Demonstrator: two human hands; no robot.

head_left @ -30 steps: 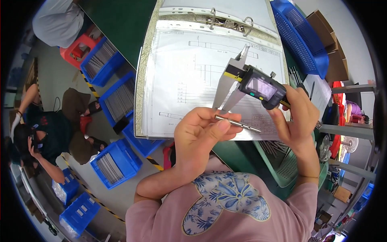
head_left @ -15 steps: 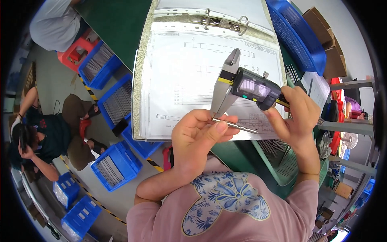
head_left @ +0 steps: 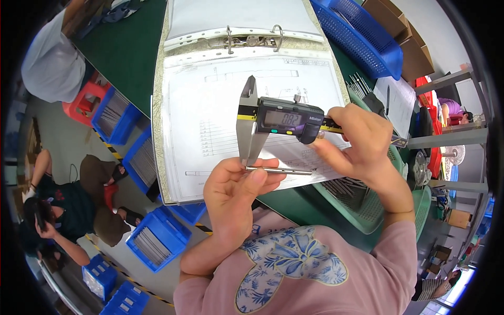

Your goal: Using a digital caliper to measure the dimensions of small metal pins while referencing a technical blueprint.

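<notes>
My left hand point(head_left: 233, 191) pinches a slim metal rod point(head_left: 286, 171) between thumb and fingers; the rod points to the right and lies nearly level. In my right hand point(head_left: 362, 139) is a digital caliper point(head_left: 286, 121), gripped by its beam with the thumb under the slider. The caliper's jaws point down at the left, and their tips meet the rod's left end by my left fingertips. Whether the tips clamp the rod is too small to tell. Beneath both hands an open ring binder point(head_left: 178, 126) shows a technical drawing sheet.
A green basket point(head_left: 362, 210) of metal rods stands at the right, below my right forearm. Beyond the binder are a blue basket point(head_left: 367, 39) and cardboard boxes point(head_left: 415, 50). On the left floor stand blue bins point(head_left: 157, 239) of rods; a person point(head_left: 63, 199) sits near them.
The view has shifted, so binder and hands sit further left. The caliper has turned to nearly level, and its display faces me more squarely. The rod has levelled too; both grips are kept.
</notes>
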